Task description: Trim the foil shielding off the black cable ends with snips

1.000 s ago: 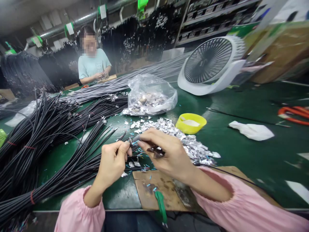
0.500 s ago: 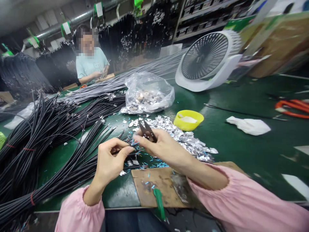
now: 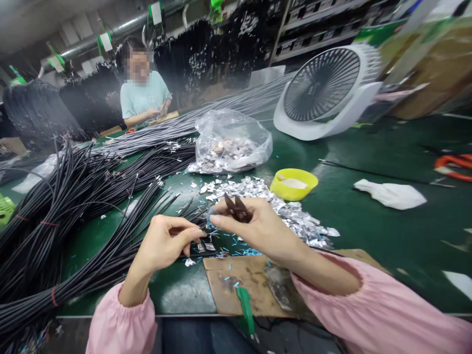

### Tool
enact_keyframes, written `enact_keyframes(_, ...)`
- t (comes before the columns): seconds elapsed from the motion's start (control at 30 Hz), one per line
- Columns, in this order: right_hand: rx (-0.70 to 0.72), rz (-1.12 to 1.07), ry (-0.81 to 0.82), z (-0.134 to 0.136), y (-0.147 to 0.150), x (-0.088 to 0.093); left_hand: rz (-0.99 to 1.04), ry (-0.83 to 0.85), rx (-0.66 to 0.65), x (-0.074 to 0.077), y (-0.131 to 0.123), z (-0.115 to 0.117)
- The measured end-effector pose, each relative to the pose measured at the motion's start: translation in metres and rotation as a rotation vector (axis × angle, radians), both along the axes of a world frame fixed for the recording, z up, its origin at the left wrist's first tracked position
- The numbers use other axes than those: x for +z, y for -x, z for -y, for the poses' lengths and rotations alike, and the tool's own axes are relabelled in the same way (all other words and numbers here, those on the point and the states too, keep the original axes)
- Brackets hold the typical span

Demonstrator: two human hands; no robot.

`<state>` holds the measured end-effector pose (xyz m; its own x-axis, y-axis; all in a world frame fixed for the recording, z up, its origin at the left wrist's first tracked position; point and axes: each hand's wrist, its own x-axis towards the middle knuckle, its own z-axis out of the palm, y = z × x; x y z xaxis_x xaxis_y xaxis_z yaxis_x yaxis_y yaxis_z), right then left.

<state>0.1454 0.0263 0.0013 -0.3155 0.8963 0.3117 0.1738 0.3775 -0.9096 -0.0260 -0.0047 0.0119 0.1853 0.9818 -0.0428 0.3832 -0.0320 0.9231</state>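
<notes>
Nearest to the person, a piece of brown cardboard (image 3: 254, 290) lies at the table edge between the two pink sleeves, and a green handle (image 3: 244, 302) lies on it. Small blue and silver cuttings are scattered over the cardboard.

Just above it, the left hand (image 3: 164, 243) is closed, with thumb and forefinger pinched on the end of one black cable (image 3: 197, 230). The cable end comes out of the fingertips to the right, toward the other hand. The fine wires at its tip are too small to tell.

The right hand (image 3: 258, 228) is closed around a pair of dark snips (image 3: 238, 209). Their blades point up and away from the person, above the fingers, and stand a little apart. They do not touch the cable. The forefinger of this hand reaches left and comes just beside the cable end and the left fingertips.

To the left, a big bundle of black cables (image 3: 73, 216) spreads over the green table (image 3: 368, 231). Behind the right hand lies a pile of silver foil scraps (image 3: 291, 214), and near it a yellow bowl (image 3: 294, 184). A white cloth (image 3: 391, 195) lies well apart on the right.

Farther back there is a clear plastic bag (image 3: 232, 142) with scraps inside, then a white fan (image 3: 324, 93) and long grey cables (image 3: 221, 115). At the far side a co-worker (image 3: 142, 98) in a light shirt sits with both hands at the table.
</notes>
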Motion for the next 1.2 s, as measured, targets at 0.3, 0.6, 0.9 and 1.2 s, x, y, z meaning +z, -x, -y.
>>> enact_keyframes(0.3, 0.078, 0.212, -0.755, 0.007, 0.000, -0.009, -0.262, -0.543, 0.216, -0.020, -0.014, 0.000)
enact_keyframes(0.6, -0.161, 0.088, -0.440, 0.007, 0.000, -0.005, -0.346, -1.011, 0.414, -0.017, -0.011, 0.009)
enact_keyframes(0.9, -0.013, 0.004, -0.379, 0.006, 0.003, -0.003, -0.440, -1.102, 0.435, -0.020, -0.014, 0.011)
enact_keyframes(1.2, 0.025, -0.026, -0.289, 0.005, 0.003, 0.001, -0.491, -1.161, 0.436, -0.018, -0.017, 0.012)
